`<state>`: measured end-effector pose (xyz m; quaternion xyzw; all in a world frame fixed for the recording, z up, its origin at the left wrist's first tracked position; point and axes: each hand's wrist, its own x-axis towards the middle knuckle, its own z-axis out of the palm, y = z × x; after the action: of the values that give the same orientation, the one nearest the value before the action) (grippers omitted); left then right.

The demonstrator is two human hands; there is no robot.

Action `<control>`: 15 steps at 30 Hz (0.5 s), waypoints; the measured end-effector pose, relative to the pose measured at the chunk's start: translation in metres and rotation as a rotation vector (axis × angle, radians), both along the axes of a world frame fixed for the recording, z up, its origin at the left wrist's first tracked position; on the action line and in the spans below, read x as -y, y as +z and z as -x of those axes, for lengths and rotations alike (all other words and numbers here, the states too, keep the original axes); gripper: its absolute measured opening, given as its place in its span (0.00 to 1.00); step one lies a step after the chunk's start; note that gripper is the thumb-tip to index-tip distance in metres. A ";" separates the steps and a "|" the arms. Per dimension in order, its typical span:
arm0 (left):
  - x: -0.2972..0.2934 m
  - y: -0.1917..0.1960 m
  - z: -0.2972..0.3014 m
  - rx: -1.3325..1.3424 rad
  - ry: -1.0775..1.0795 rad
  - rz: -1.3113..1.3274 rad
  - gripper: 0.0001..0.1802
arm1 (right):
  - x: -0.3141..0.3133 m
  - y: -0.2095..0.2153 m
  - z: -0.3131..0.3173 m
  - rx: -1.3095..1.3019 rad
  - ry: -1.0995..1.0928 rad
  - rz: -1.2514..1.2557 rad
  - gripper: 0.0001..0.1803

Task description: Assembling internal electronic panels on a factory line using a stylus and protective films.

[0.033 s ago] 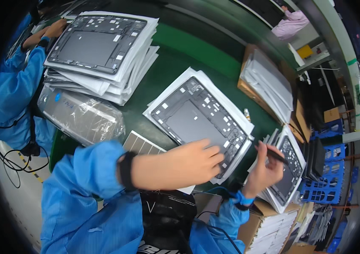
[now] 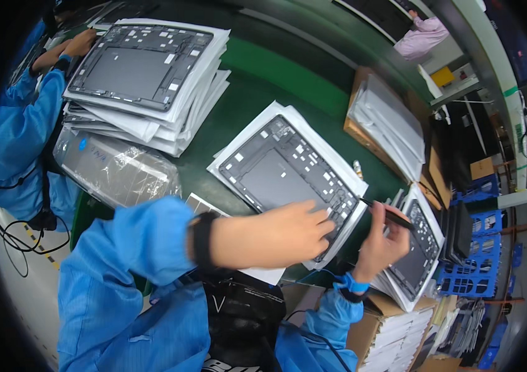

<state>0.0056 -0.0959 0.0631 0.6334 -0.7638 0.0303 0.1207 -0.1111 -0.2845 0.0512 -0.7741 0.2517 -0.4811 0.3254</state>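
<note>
A dark grey tablet back housing (image 2: 276, 177), dotted with small white pieces, lies on a white foam sheet on the green table. My left hand (image 2: 294, 232) is over its near edge, fingers curled; whatever is under them is hidden. In my right hand (image 2: 382, 248) is a slim black pointed tool (image 2: 398, 219), its tip at the housing's right corner. Beneath my left forearm a white sheet with grey strips (image 2: 198, 204) partly shows. Beyond my right hand, another housing (image 2: 415, 254) rests tilted on a pile of foam sheets.
At the far left stands a stack of housings (image 2: 139, 65) layered with foam, beside a plastic-wrapped bundle (image 2: 121, 167). A cardboard box with foam sheets (image 2: 390, 118) is at the far right, near a small bottle (image 2: 357, 168). A co-worker's blue sleeve (image 2: 22, 130) is left; blue crates (image 2: 471, 254) stand right.
My right hand has moved slightly left, bringing the black tool's tip to the housing's corner. My left hand has shifted a little to the right, still over the near edge.
</note>
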 end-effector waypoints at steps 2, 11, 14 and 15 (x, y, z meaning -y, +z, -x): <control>0.043 -0.025 -0.015 0.016 0.014 0.002 0.24 | 0.017 -0.015 -0.017 -0.065 0.031 -0.066 0.07; 0.073 -0.031 -0.041 0.049 -0.019 -0.017 0.40 | 0.038 -0.025 -0.006 -0.195 -0.003 -0.073 0.09; 0.075 -0.035 -0.043 0.037 -0.021 -0.020 0.41 | 0.034 -0.022 -0.006 -0.240 -0.017 -0.048 0.09; 0.077 -0.038 -0.045 0.015 -0.030 0.028 0.42 | 0.034 -0.023 -0.005 -0.245 -0.016 -0.050 0.09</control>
<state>0.0501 -0.1724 0.0247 0.6198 -0.7736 0.0438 0.1245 -0.1060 -0.3188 0.0284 -0.8168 0.3077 -0.3789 0.3076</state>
